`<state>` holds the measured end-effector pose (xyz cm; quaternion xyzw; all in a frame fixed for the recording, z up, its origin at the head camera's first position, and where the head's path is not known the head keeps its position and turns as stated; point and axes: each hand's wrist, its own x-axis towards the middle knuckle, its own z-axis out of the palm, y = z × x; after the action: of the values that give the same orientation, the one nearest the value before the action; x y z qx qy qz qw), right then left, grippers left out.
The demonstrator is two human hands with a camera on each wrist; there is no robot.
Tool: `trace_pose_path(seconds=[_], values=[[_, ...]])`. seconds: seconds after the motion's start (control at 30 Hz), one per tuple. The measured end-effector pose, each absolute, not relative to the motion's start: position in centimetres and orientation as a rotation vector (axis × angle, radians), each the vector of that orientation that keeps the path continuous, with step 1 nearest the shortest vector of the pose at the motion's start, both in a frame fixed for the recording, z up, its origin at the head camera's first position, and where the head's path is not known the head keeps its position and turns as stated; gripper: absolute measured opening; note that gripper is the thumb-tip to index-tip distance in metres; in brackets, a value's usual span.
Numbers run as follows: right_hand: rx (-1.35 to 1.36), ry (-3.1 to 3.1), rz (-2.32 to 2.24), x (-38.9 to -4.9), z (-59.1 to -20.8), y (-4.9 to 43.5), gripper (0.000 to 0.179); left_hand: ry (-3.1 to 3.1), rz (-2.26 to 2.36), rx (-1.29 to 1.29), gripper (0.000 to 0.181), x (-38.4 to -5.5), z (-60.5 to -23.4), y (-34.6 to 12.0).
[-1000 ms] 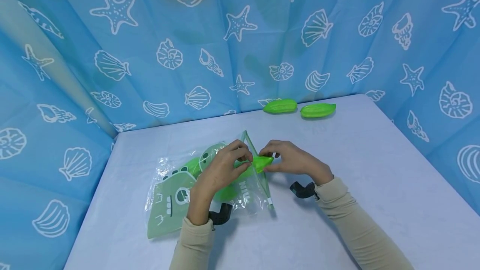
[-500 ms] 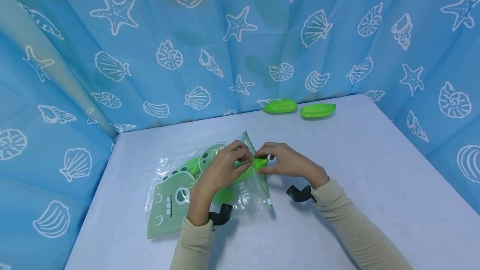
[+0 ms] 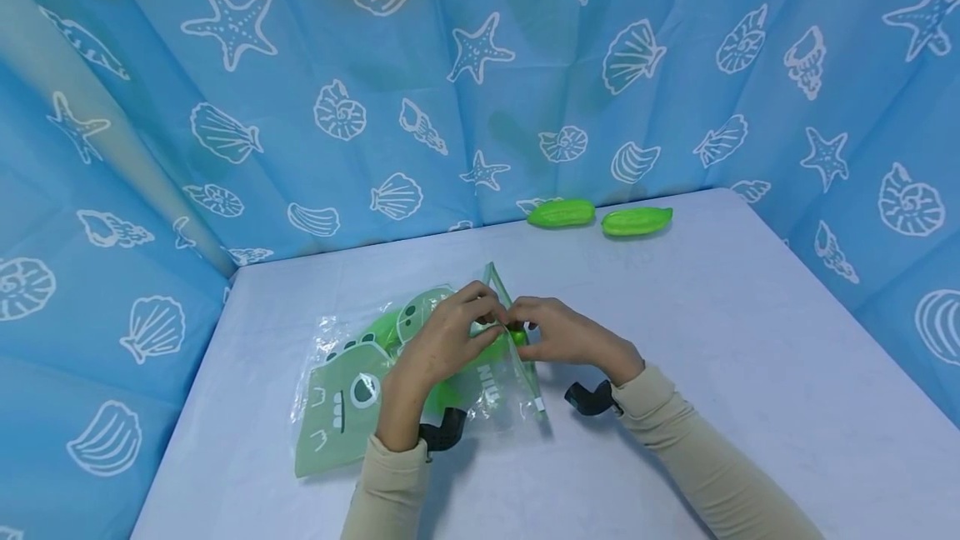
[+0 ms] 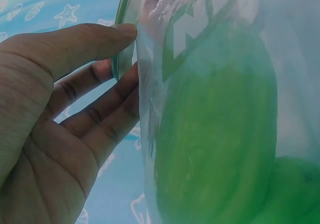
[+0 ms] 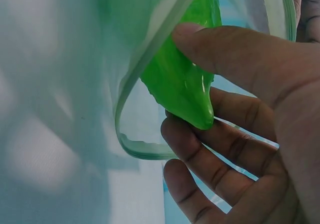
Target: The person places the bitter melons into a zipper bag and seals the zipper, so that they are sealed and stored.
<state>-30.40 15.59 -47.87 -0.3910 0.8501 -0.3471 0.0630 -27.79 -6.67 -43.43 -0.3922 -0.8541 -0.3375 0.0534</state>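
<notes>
A clear zip bag point(image 3: 330, 440) with a green cartoon print lies on the table with its mouth facing right. My left hand point(image 3: 438, 344) pinches the mouth's upper edge, thumb on one side and fingers on the other in the left wrist view. My right hand point(image 3: 570, 333) holds a glossy, ridged green toy gourd point(image 5: 185, 91) by its tapered end, thumb on top and fingertips beneath. Most of that gourd is inside the mouth, bounded by the green zip rim point(image 5: 122, 99). Through the film, more green gourds point(image 4: 215, 134) show inside the bag, partly hidden by print and my left hand.
Two more green gourds, a left one point(image 3: 561, 212) and a right one point(image 3: 637, 222), lie at the table's back edge. A blue curtain point(image 3: 480, 123) with white shells and starfish surrounds the white table point(image 3: 735, 340) at the back and sides.
My right hand has moved left and pushed the gourd deeper into the bag's mouth, so less of it sticks out. The left hand and the two back gourds have stayed in place.
</notes>
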Motion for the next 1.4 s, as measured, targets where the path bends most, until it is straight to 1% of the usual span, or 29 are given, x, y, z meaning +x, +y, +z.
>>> trace_pose_path(seconds=[0.33, 0.53, 0.8, 1.0, 1.2, 1.3, 1.4], values=[[-1.144, 2.543, -1.027, -30.5, -47.6, 16.0, 0.034, -2.6, -1.02, -1.2, 0.01, -28.0, -43.5, -6.7], [-1.094, 2.638, -1.086, -31.2, -47.4, 17.4, 0.032, -2.601, -1.008, -1.189, 0.009, -28.0, -43.5, -6.5], [-0.921, 2.825, -1.232, -33.2, -47.8, 20.6, 0.032, -2.605, -0.978, -1.194, 0.009, -27.9, -43.5, -6.3], [-0.726, 2.912, -1.296, -34.3, -48.5, 22.4, 0.032, -2.61, -0.98, -1.189, 0.009, -27.8, -43.7, -6.2], [-0.64, 2.992, -1.322, -35.2, -49.0, 23.9, 0.033, -2.609, -0.985, -1.194, 0.009, -27.9, -43.9, -6.3], [-0.589, 3.042, -1.346, -35.7, -49.2, 24.8, 0.035, -2.602, -0.983, -1.199, 0.009, -28.0, -44.0, -6.3], [-0.495, 3.113, -1.42, -36.3, -49.7, 25.8, 0.042, -2.59, -0.989, -1.213, 0.008, -28.0, -44.0, -6.3]])
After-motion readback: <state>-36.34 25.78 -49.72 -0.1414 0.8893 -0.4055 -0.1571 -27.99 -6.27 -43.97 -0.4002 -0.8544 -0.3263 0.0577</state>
